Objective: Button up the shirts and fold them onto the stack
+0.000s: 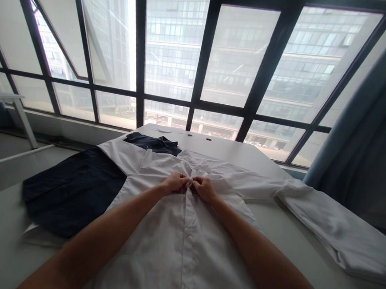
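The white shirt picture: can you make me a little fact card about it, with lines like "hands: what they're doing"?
Main thing: white shirt, lying front up
Left hand: pinching cloth at the shirt's front, near the top
Right hand: pinching cloth right beside the left hand
Between the fingers: too small to tell
Left side: dark cloth, partly under a white sleeve
Right side: folded white cloth
Underneath: light-coloured table
Behind: big windows

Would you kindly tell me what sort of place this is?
Probably an office or workroom: a white table stands by large windows facing a multi-storey building, with a blue curtain at the right.
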Motion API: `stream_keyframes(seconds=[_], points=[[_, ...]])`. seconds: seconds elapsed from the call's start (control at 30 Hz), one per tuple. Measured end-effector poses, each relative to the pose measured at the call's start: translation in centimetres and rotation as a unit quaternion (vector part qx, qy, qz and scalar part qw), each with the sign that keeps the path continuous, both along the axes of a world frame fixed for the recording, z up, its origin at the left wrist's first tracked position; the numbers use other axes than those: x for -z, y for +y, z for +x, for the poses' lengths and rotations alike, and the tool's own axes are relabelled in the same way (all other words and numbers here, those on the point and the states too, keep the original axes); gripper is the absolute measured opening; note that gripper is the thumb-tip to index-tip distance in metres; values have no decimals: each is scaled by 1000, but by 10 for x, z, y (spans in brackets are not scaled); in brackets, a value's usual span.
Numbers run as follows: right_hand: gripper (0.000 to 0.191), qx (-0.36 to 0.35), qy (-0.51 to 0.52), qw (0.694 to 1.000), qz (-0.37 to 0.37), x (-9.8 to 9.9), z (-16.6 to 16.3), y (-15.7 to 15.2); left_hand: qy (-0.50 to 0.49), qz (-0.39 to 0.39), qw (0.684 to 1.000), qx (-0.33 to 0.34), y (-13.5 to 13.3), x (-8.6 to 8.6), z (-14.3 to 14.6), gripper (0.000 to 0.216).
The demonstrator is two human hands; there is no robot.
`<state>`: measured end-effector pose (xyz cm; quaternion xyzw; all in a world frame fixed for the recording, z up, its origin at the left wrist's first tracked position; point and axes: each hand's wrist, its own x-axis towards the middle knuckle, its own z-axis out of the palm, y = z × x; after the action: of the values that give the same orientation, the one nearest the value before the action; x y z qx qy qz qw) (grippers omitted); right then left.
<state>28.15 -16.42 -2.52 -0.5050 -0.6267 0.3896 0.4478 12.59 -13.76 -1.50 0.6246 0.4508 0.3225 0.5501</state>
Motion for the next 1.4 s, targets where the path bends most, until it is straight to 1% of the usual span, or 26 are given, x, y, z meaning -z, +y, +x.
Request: stream_keyframes(seconds=[0.1, 0.27, 0.43, 0.5, 0.6, 0.7, 0.77, 0.93, 1.03, 1.17, 1.27, 1.33, 1.4], points=[[8, 4, -37, 999, 20, 1, 0, 2, 2, 0, 1000, 7, 0, -1, -2, 27], [15, 42, -111, 991, 55, 2, -2, 2, 16, 2, 1000, 11, -2, -2, -2, 37], [17, 93, -236, 956, 149, -1, -8, -3, 24, 26, 999, -12, -3, 0, 3, 40], [16, 98, -254, 947, 170, -1, -9, -5, 30, 35, 999, -22, -4, 1, 4, 42], [17, 89, -245, 949, 177, 0, -7, -6, 26, 36, 999, -14, -4, 1, 4, 43], [18, 69, -211, 962, 162, 3, -3, -4, 7, 36, 999, -5, -3, 0, 2, 37], [19, 55, -177, 973, 139, 6, 0, 0, -3, 38, 999, 2, -2, -1, 0, 33], [15, 19, -36, 998, 45, 8, 4, 6, -13, 36, 998, 44, 2, 2, -5, 25], [11, 15, 34, 999, -3, 6, 3, 6, -15, 33, 998, 59, 4, 3, -7, 23], [7, 21, 49, 998, -14, 1, 2, 4, -13, 41, 997, 66, 1, 1, -6, 19], [6, 25, 38, 999, -27, -1, 2, 5, 30, 85, 995, 48, -1, -2, -4, 14], [8, 29, 25, 999, -33, -1, 2, 6, 83, 149, 985, 25, -1, -2, -3, 14], [11, 33, 16, 999, -38, -1, 2, 7, 133, 229, 964, 3, 1, 0, -1, 16]])
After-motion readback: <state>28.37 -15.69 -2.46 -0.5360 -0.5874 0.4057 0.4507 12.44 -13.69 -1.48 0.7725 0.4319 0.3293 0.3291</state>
